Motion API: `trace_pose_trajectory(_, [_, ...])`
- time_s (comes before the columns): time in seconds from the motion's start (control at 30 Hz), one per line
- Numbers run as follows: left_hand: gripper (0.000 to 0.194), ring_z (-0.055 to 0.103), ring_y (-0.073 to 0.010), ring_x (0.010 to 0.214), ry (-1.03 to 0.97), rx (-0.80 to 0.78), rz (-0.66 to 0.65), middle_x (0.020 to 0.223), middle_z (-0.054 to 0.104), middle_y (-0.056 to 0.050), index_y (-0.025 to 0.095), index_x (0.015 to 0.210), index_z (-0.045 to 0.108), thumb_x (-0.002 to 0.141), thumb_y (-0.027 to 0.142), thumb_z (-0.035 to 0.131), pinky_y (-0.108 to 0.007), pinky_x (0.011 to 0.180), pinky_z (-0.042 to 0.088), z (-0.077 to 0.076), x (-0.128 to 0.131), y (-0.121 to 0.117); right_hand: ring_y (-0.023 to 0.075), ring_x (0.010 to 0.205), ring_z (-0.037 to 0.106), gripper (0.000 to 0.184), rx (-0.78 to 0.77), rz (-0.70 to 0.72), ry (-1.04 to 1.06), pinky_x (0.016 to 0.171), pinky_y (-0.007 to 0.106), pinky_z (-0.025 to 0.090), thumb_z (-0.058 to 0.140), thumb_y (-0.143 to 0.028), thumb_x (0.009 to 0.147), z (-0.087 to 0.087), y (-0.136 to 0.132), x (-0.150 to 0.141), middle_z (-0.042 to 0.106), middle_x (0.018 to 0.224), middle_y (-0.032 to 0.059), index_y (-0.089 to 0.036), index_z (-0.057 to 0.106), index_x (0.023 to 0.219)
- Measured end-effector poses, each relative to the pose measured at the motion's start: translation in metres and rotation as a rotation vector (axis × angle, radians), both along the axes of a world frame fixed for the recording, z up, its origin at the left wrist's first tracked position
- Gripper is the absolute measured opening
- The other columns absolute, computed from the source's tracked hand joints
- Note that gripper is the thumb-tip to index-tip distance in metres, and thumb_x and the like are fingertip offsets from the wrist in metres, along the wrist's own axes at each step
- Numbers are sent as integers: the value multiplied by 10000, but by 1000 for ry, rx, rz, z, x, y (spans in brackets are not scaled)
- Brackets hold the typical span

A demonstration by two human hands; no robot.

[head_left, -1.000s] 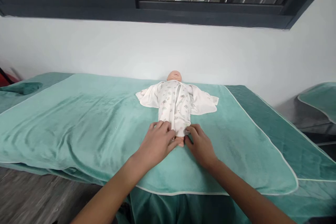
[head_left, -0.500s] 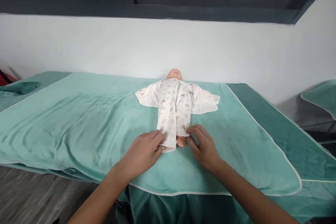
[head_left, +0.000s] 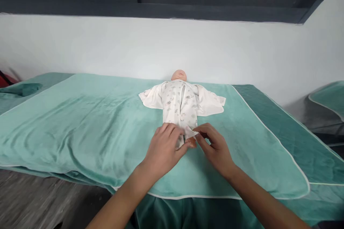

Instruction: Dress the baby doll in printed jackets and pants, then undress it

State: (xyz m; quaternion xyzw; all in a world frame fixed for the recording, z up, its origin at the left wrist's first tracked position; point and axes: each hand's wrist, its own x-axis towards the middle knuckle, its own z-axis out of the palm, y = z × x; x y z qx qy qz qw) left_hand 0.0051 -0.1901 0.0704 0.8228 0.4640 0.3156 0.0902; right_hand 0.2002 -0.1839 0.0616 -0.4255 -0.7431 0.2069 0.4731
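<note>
A baby doll (head_left: 178, 75) lies on its back, dressed in a white romper (head_left: 172, 103) with small printed figures, its wide sleeves spread to both sides. My right hand (head_left: 215, 146) is closed in a pinch on the hem of the right-side leg, lifting the cloth slightly. A bare doll foot (head_left: 191, 142) pokes out below that hem. Across the lower end of the other leg lies my left hand (head_left: 165, 150), its fingers curled and its thumb against the foot. The left-side leg end is mostly hidden under this hand.
A light green blanket (head_left: 88, 114) with pale piping covers the bed, wrinkled at the left. Darker green bedding (head_left: 290, 128) shows at the right. Behind the bed stands a white wall (head_left: 107, 46) below a dark window frame (head_left: 215, 10). Another green-covered surface (head_left: 329, 96) is at far right.
My left hand has moved right from the left-side hem to the bare foot. My right hand has raised the right-side hem, which now folds upward.
</note>
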Motion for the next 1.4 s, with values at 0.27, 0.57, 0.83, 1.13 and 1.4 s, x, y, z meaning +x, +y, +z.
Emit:
trace_pose_trajectory(0.27, [74, 574, -231, 941, 129, -39, 70, 911, 652, -28, 220, 801, 533, 869, 202, 557, -397, 810, 445, 3, 28, 19, 136, 786, 609, 154, 61, 25, -66, 648, 270, 480, 552, -153, 969, 12, -8, 4, 619, 935, 29, -247, 659, 1028])
trace_pose_trajectory(0.57, [155, 578, -215, 838, 126, 15, 43, 805, 636, -29, 215, 811, 550, 933, 175, 464, -378, 764, 435, -7, 11, 3, 148, 740, 551, 150, -20, -22, -389, 640, 285, 437, 541, -76, 873, -9, -1, 14, 572, 910, 22, -223, 513, 877])
trace_pose_trajectory(0.83, [141, 547, -199, 754, 104, 53, 12, 737, 590, -17, 220, 807, 508, 862, 95, 472, -354, 710, 429, -11, 2, -15, 133, 687, 503, 197, -121, 100, -374, 609, 267, 412, 498, -40, 846, 9, -28, 12, 536, 877, 7, -233, 462, 828])
trace_pose_trajectory(1.13, [154, 577, -166, 791, -181, -137, -122, 835, 625, 5, 229, 916, 527, 853, 98, 476, -316, 737, 460, 0, -7, -8, 139, 735, 557, 94, -198, 208, -388, 645, 272, 425, 581, -226, 951, 33, -22, 24, 596, 859, 5, -223, 556, 860])
trace_pose_trajectory(1.4, [167, 560, -195, 855, -55, 11, -33, 885, 635, -35, 207, 899, 574, 974, 213, 425, -358, 817, 442, -10, -14, 24, 147, 742, 553, 177, -177, 24, -277, 666, 283, 431, 534, -298, 986, 18, 18, 16, 593, 824, 7, -213, 573, 836])
